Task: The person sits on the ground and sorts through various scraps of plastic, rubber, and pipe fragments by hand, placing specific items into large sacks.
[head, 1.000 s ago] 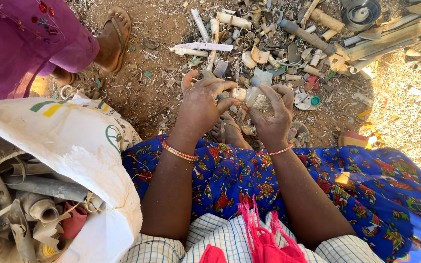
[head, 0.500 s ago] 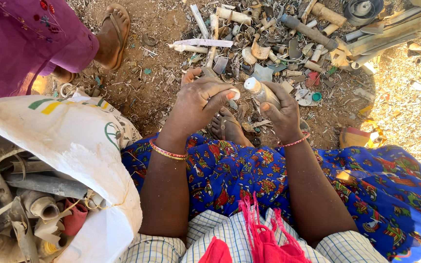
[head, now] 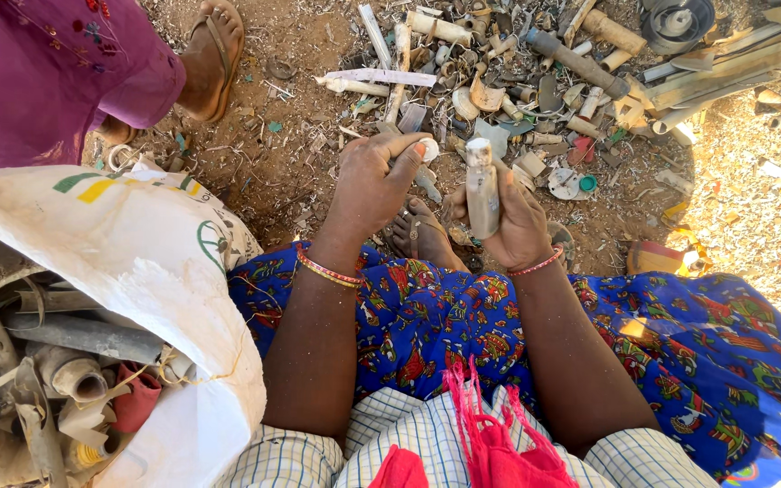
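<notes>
Small grey bottle (head: 482, 188) upright, long axis vertical, neck up, wrapped by right hand (head: 510, 221) fingers. Left hand (head: 374, 181) just left of bottle, fingers pinching white cap (head: 428, 149), level with neck, slightly apart.

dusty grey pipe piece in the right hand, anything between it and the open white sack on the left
The left hand and forearm sit between the dusty grey pipe piece and the white sack; nothing else visible blocks that path.

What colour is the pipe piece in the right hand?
Dusty grey-beige pipe piece, right hand, head view.
</notes>
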